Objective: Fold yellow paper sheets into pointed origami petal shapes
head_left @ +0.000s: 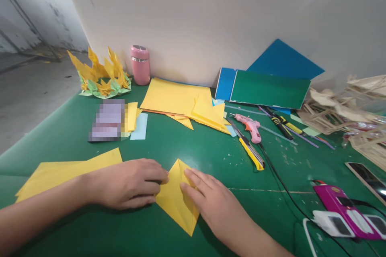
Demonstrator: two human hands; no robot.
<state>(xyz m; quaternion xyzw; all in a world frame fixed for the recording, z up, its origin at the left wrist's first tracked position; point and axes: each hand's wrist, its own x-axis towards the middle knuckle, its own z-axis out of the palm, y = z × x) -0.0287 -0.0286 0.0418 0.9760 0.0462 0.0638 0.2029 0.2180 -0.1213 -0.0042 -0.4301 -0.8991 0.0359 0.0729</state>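
Note:
A folded yellow paper piece, kite-shaped, lies flat on the green table near the front edge. My left hand rests on the table at the paper's left corner, fingers curled together and pressing its edge. My right hand lies on the paper's right side, fingers stretched out flat and pressing a fold down. Neither hand lifts the paper.
Yellow sheets lie at the left; more yellow paper sits at the back. Folded paper flowers, a pink bottle, a pink glue gun, a yellow utility knife, blue and green card, wooden stick models and a magenta power strip surround.

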